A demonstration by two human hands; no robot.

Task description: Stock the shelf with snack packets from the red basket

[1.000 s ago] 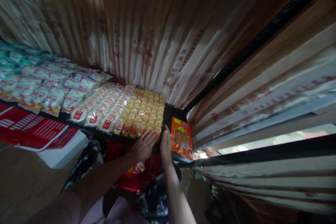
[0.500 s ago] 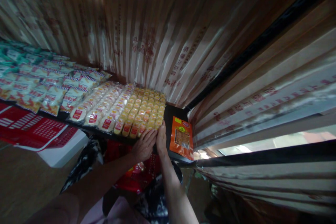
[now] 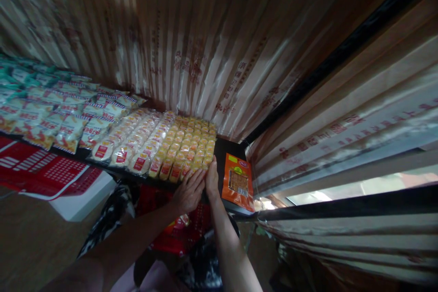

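Observation:
My left hand (image 3: pixel 188 190) lies flat with its fingers stretched out on the near end of the rows of small yellow snack packets (image 3: pixel 191 143) on a dark shelf (image 3: pixel 226 149). Beside it, my right hand (image 3: pixel 211 179) stands on edge, fingers straight, pressed against the right side of the yellow rows. An orange snack bag (image 3: pixel 238 181) lies flat on the shelf just right of my right hand, apart from it. Neither hand holds anything.
Rows of pale round packets with red labels (image 3: pixel 137 141) and white and red snack bags (image 3: pixel 68 118) fill the shelf to the left. Striped plastic sheeting (image 3: pixel 212 45) hangs behind and to the right. A red basket (image 3: pixel 44 169) sits lower left; red bags (image 3: pixel 178 228) lie below the shelf.
My right hand moved left from the orange bag to the edge of the yellow rows. My left hand stayed on their near end.

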